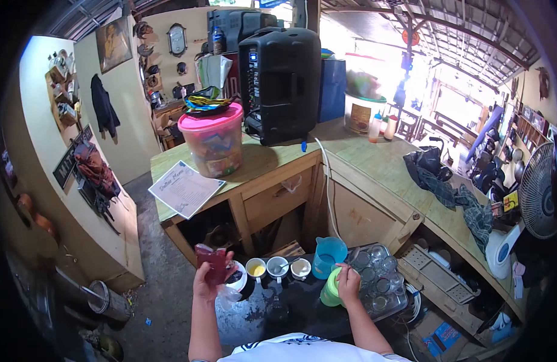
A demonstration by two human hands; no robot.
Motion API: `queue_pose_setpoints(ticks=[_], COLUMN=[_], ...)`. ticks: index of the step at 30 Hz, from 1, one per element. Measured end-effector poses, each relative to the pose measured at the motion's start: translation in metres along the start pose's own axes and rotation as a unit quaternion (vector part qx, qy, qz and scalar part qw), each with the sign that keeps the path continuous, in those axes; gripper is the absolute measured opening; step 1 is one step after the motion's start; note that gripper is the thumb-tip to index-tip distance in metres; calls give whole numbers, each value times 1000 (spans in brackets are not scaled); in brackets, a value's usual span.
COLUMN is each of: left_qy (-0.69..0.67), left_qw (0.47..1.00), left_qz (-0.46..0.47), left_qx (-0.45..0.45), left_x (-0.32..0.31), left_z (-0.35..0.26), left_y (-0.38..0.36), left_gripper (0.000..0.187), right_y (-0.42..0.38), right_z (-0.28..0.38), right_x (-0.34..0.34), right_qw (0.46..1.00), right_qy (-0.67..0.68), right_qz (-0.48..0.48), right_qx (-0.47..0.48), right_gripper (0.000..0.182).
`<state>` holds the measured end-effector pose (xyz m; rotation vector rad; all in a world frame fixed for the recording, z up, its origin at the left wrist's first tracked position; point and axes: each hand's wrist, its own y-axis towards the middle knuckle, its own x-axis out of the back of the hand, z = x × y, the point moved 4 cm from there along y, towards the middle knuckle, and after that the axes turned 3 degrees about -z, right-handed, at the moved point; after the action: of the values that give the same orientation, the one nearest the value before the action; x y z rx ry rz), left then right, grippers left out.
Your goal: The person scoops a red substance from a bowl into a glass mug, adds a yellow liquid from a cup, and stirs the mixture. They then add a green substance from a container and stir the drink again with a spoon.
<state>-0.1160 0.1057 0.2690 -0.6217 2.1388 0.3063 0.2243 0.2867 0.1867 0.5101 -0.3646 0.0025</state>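
Clutching a red packet [213,265] above the far left corner of the dark surface [311,323], the left hand [204,283] was up, while the right hand [349,281] gripped a green container [331,291] toward the right edge, where keeping it steady seemed wisest.

Left hand [204,285] gripping, thumb up; right hand [349,285] well apart from it, fingers curled, forearms [205,326] reaching forward.

The packet [214,267] is dark red, the jug [328,256] blue, the container [330,291] lime green. The bucket lid [221,119] is pink, the cloth [474,216] plaid.
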Motion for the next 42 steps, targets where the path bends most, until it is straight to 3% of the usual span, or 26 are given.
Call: queue_pose_setpoints(ticks=[1, 3, 5, 7, 8, 9, 10, 11, 12, 14, 17, 22, 28, 31, 36, 42], left_qy=[69, 172, 331, 479, 493, 506, 513, 513, 505, 498, 505, 512, 393, 348, 216, 217], left_qw=[997, 982, 938, 866, 850, 832, 825, 824, 821, 813, 801, 784, 798, 811, 805, 796], left_qz=[27, 66, 105, 142, 184, 226, 239, 241, 257, 246, 252, 244, 275, 223, 283, 251], left_qx=[-21, 44, -8, -23, -21, -18, 10, 11, 72, 173, 200, 253, 366, 413, 474, 507], left_x=[-24, -39, -53, -60, -75, -100, -101, -104, -106, -106, -101, -89, -83, -80, -68, -65], left_z=[-7, -12, -13, -7, -5, -4, 5, 8, 15, 27, 34, 39, 51, 54, 66, 60], left_y=[-3, -5, -13, -13, -20, -29, -31, -32, -35, -38, -38, -37, -40, -43, -43, -44], left_gripper=[69, 63, 62, 59, 60, 61, 61, 61, 63, 71, 72, 71, 69, 71, 58, 55], right_y=[0, 4, 11, 18, 17, 14, 8, -1, -5, -20, -32, -40, -46, -46, -47, -48], right_z=[2, 6, 28, 49, 60, 75, 91, 106, 118, 138, 147, 150, 145, 146, 150, 152], right_x=[-1, 5, 11, 8, 3, 6, 1, -3, 2, 1, 2, 3, 0, 1, 3, 4], right_qw=[1000, 998, 996, 988, 974, 974, 942, 896, 896, 815, 787, 813, 788, 771, 749, 736], right_qy=[1, 40, 64, 110, 165, 164, 216, 266, 267, 316, 350, 318, 339, 353, 362, 390], right_qz=[5, -44, -43, 20, 98, 97, 189, 277, 275, 405, 426, 421, 426, 439, 465, 473], right_qx=[1, -34, -48, -106, -123, -124, -175, -223, -223, -268, -277, -247, -288, -299, -303, -288], right_gripper=[31, 34, 35, 34, 33, 33, 32, 32, 32, 33, 35, 37, 37, 37, 38, 37])
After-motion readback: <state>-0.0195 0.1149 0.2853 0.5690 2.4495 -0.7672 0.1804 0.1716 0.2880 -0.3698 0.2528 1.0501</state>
